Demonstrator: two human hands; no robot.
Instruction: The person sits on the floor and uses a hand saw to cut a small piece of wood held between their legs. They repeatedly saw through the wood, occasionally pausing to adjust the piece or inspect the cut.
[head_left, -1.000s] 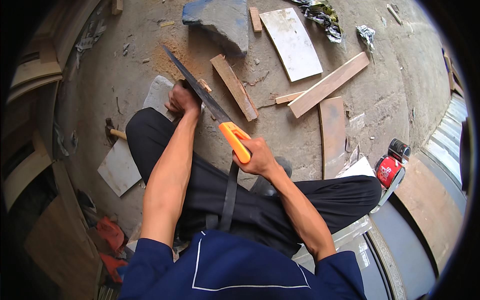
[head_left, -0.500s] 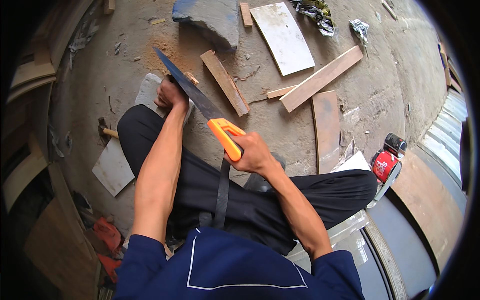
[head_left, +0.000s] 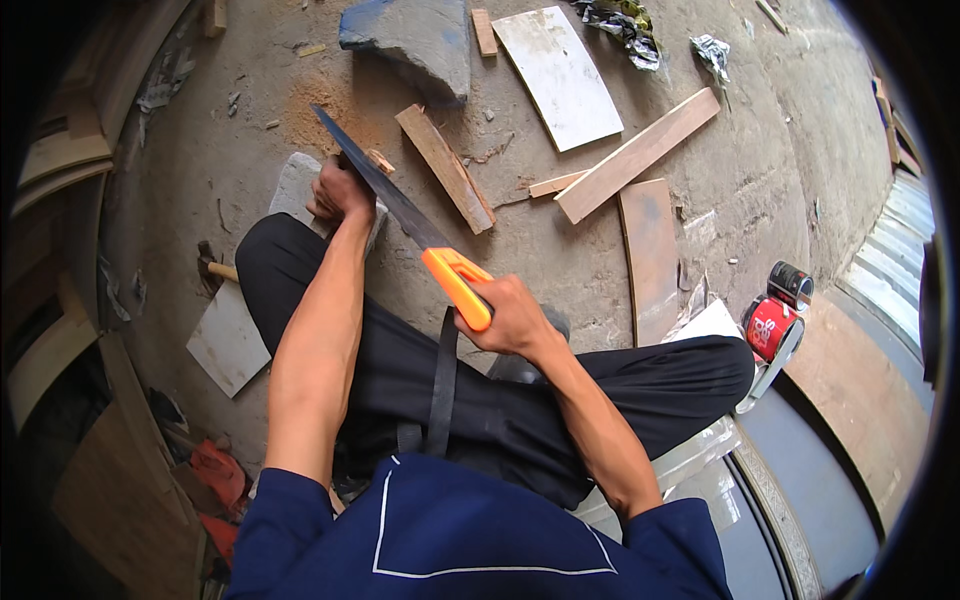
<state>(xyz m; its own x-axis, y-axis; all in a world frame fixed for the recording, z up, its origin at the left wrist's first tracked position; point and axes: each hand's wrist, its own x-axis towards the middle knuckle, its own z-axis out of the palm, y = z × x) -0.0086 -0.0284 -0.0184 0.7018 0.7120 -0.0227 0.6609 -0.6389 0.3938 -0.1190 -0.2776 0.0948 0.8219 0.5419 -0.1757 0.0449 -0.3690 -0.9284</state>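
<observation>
My right hand (head_left: pixel 505 315) is wrapped round the orange handle of a handsaw (head_left: pixel 398 205). Its dark blade slants up and left, passing close beside my left hand (head_left: pixel 342 192). That hand is closed, pressing down on a small piece of wood (head_left: pixel 380 161) whose end shows just past the blade; my fingers and the blade hide most of it. Underneath lies a pale grey stone block (head_left: pixel 294 180). Where the teeth meet the wood cannot be made out. Sawdust (head_left: pixel 318 118) is scattered on the ground by the blade's tip.
Beyond the saw lie a wooden block (head_left: pixel 446 168), a large stone (head_left: pixel 410 55), a white board (head_left: pixel 560 78) and a plank (head_left: pixel 640 155). A hammer (head_left: pixel 220 270) rests left of my knee. Red and black cans (head_left: pixel 768 328) stand at the right, near stacked panels (head_left: pixel 855 365).
My right hand has drawn the saw slightly back, down and to the right. My left hand stays in place on the wood.
</observation>
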